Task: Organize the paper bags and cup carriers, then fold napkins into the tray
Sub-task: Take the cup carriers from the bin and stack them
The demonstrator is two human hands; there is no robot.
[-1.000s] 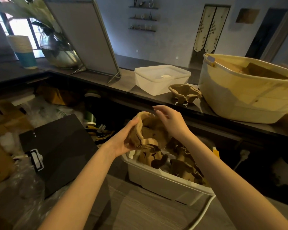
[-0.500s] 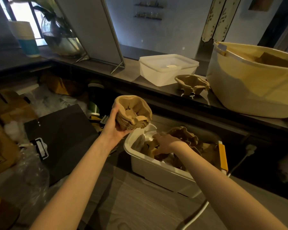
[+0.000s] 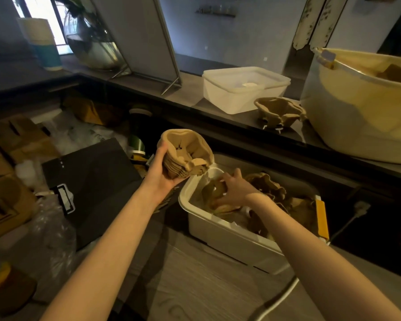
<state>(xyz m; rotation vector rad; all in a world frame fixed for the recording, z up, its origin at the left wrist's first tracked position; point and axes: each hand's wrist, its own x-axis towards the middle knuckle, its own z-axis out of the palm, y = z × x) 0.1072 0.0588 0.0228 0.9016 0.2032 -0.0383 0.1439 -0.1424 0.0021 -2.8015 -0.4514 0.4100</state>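
My left hand (image 3: 161, 169) grips a nested stack of brown pulp cup carriers (image 3: 188, 154), held tilted above the left corner of a white plastic bin (image 3: 220, 230). Inside the bin lie more loose cup carriers (image 3: 267, 185). My right hand (image 3: 233, 188) reaches down into the bin's left end, its fingers curled round a brown carrier piece (image 3: 212, 189) there. A separate stack of carriers (image 3: 279, 111) stands on the dark counter above. A large cream tub (image 3: 357, 117) at the right holds brown paper bags (image 3: 395, 72).
A lidded translucent container (image 3: 243, 88) sits on the counter (image 3: 188, 93) beside a leaning framed board (image 3: 134, 35). A paper cup stack (image 3: 43, 42) and glass vase (image 3: 90, 45) stand far left. A black box (image 3: 95, 181), cardboard and plastic wrap crowd the lower left. A white cable (image 3: 278, 300) trails below the bin.
My left hand lifted the carrier stack up and left, out of the bin. My right hand let go of the stack, dropped into the bin and closed on a carrier piece.
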